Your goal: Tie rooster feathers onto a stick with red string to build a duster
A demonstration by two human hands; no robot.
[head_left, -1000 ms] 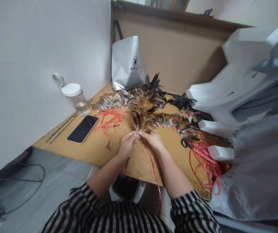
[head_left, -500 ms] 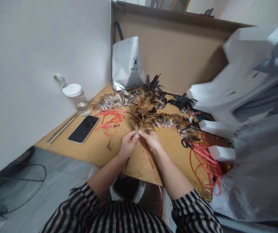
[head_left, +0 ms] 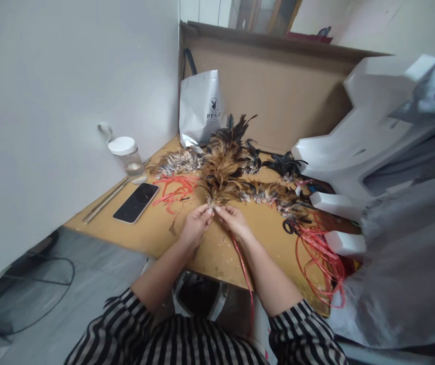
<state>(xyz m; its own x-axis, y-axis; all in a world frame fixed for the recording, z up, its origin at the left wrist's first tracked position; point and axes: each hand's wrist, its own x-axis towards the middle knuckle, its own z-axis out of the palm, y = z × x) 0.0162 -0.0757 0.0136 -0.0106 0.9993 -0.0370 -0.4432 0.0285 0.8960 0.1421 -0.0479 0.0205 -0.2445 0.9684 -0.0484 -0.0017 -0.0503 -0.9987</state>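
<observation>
A long string of brown and black feathers lies across the wooden table. My left hand and my right hand meet at its near end, fingers pinched on the quills. A red plastic strip runs from under my right hand down over the table edge towards my lap. More feather strings lie to the right.
A black phone, thin sticks and a lidded glass jar sit at the left by the wall. Loose red strips lie behind my left hand, a bundle of them at the right. White bag and white foam blocks stand behind.
The view has tilted up slightly. Both hands stay pinched at the feather string's end, shifted a little; the red strip now hangs more hidden under my right hand.
</observation>
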